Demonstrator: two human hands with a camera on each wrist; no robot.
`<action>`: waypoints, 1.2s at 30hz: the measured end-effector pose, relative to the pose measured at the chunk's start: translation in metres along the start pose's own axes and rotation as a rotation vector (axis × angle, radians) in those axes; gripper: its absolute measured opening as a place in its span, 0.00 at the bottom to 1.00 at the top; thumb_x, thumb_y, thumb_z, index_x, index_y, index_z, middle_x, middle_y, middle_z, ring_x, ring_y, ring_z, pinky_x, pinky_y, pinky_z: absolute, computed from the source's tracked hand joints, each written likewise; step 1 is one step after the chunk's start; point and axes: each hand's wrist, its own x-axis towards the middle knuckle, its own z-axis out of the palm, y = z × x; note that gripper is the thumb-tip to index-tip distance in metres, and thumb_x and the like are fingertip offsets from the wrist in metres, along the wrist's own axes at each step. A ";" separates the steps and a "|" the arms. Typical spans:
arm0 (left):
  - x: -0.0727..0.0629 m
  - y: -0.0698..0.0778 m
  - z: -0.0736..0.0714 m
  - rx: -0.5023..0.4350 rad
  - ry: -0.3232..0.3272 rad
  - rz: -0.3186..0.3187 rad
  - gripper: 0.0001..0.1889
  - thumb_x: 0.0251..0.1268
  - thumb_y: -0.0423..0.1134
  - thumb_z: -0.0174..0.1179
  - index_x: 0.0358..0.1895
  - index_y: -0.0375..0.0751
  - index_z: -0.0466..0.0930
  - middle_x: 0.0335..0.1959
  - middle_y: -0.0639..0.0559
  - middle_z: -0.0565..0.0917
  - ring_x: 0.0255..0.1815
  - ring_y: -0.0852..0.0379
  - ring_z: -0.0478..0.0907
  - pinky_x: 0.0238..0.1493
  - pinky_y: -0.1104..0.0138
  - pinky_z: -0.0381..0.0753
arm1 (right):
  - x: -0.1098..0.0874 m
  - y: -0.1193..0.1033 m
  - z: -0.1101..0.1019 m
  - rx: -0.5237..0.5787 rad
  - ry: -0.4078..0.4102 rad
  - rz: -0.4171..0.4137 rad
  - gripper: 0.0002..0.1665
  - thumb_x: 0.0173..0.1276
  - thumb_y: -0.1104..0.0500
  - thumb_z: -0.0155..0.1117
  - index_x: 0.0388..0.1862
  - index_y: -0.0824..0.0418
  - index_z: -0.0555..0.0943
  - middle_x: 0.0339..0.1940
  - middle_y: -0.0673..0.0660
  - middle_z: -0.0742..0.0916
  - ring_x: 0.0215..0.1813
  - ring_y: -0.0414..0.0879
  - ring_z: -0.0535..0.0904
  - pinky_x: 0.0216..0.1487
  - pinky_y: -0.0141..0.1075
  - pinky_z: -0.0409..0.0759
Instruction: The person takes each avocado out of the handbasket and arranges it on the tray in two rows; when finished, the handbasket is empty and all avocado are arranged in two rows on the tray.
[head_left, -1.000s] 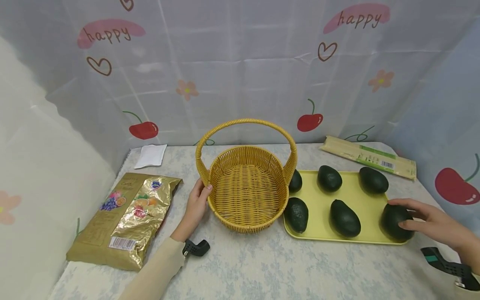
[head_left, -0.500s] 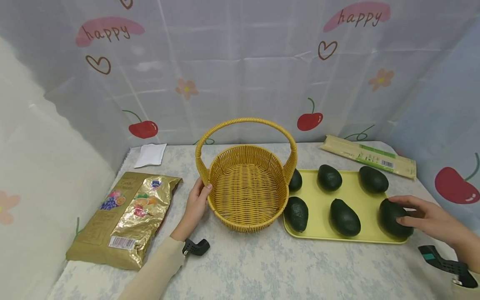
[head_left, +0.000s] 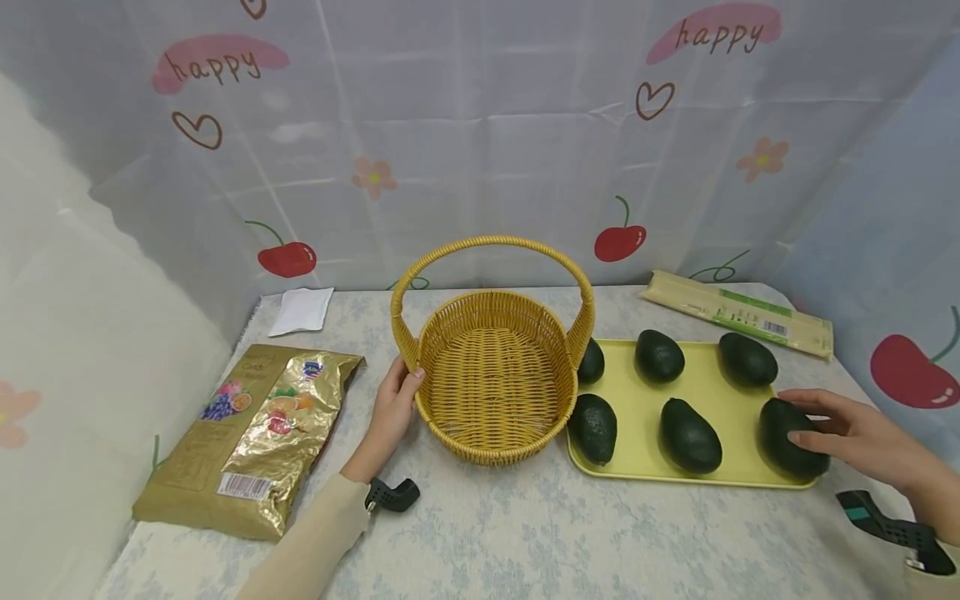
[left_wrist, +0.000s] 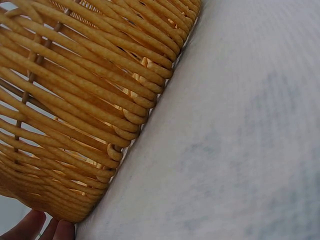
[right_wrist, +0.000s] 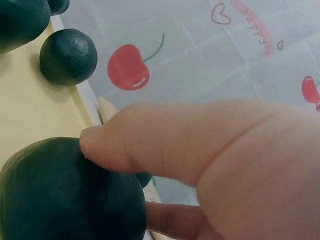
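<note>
A yellow wicker basket [head_left: 491, 392] with a tall arched handle stands mid-table, nothing inside it. My left hand [head_left: 392, 407] grips its left side, thumb at the rim below the handle's foot. In the left wrist view, fingertips [left_wrist: 62, 231] touch the woven wall [left_wrist: 85, 90] low down. At the right, my right hand [head_left: 862, 437] holds a dark green avocado [head_left: 787, 439] at the front right corner of a yellow tray [head_left: 630, 450]. The right wrist view has the thumb [right_wrist: 135, 137] on top of this avocado [right_wrist: 70, 192] and a finger at its far side.
Several other avocados lie on the tray, one [head_left: 592, 362] partly hidden by the basket. A gold candy bag [head_left: 255, 442] lies at the left, with a white packet [head_left: 302, 312] behind it. Behind the tray is a long pale green package [head_left: 738, 314]. A printed curtain [head_left: 480, 142] hangs at the back.
My right hand and the avocado under it have shifted slightly left, the thumb now further over the fruit. The left hand and basket stay put.
</note>
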 end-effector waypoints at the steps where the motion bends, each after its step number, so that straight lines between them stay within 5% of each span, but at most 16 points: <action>1: 0.000 0.000 0.000 0.000 0.000 -0.002 0.28 0.83 0.41 0.47 0.81 0.46 0.57 0.79 0.43 0.65 0.79 0.45 0.64 0.72 0.65 0.70 | 0.001 0.000 0.000 -0.002 0.000 -0.004 0.39 0.73 0.56 0.66 0.71 0.78 0.63 0.67 0.84 0.70 0.58 0.82 0.75 0.35 0.31 0.80; 4: 0.000 -0.001 0.000 0.001 -0.005 -0.004 0.28 0.83 0.41 0.46 0.81 0.46 0.57 0.79 0.42 0.65 0.79 0.45 0.64 0.72 0.64 0.70 | 0.002 0.001 0.000 -0.006 0.000 -0.002 0.38 0.73 0.56 0.65 0.71 0.78 0.64 0.67 0.84 0.70 0.60 0.82 0.74 0.36 0.34 0.83; 11: 0.000 -0.001 0.001 0.007 -0.002 -0.022 0.28 0.83 0.42 0.47 0.81 0.47 0.56 0.79 0.47 0.65 0.79 0.50 0.64 0.70 0.69 0.70 | 0.003 0.003 0.001 0.014 -0.006 0.023 0.38 0.76 0.54 0.62 0.72 0.79 0.62 0.68 0.86 0.68 0.61 0.85 0.70 0.46 0.62 0.84; 15: -0.001 0.000 0.000 0.009 -0.007 -0.016 0.29 0.83 0.42 0.47 0.81 0.47 0.56 0.79 0.46 0.65 0.79 0.49 0.64 0.72 0.62 0.71 | 0.004 0.004 0.001 0.011 -0.002 0.021 0.38 0.76 0.53 0.62 0.71 0.79 0.63 0.67 0.87 0.68 0.60 0.85 0.70 0.46 0.64 0.83; 21: 0.000 0.001 -0.001 0.008 -0.008 -0.015 0.28 0.83 0.42 0.48 0.81 0.47 0.57 0.79 0.46 0.66 0.77 0.48 0.66 0.67 0.72 0.73 | 0.007 0.006 -0.005 -0.007 -0.003 0.025 0.38 0.77 0.53 0.61 0.71 0.80 0.62 0.65 0.88 0.69 0.57 0.85 0.73 0.44 0.63 0.83; 24: 0.000 0.004 -0.002 0.022 -0.014 -0.033 0.28 0.82 0.43 0.49 0.80 0.48 0.59 0.75 0.42 0.70 0.73 0.44 0.71 0.63 0.67 0.78 | 0.005 0.005 -0.010 -0.024 0.003 0.028 0.37 0.77 0.54 0.61 0.70 0.80 0.62 0.63 0.89 0.70 0.55 0.84 0.75 0.43 0.62 0.83; 30: 0.003 0.024 -0.015 0.115 -0.060 -0.100 0.31 0.80 0.41 0.52 0.81 0.43 0.58 0.73 0.34 0.70 0.70 0.36 0.74 0.62 0.53 0.82 | 0.003 -0.004 -0.024 -0.091 0.035 0.020 0.36 0.75 0.57 0.63 0.68 0.80 0.63 0.60 0.89 0.70 0.50 0.81 0.78 0.40 0.62 0.83; 36: 0.007 0.060 -0.047 0.222 -0.135 -0.076 0.36 0.76 0.36 0.55 0.83 0.44 0.51 0.77 0.32 0.65 0.74 0.32 0.68 0.68 0.43 0.75 | 0.010 -0.016 -0.036 -0.138 0.023 0.000 0.37 0.73 0.57 0.65 0.68 0.80 0.63 0.60 0.89 0.71 0.52 0.83 0.76 0.40 0.64 0.82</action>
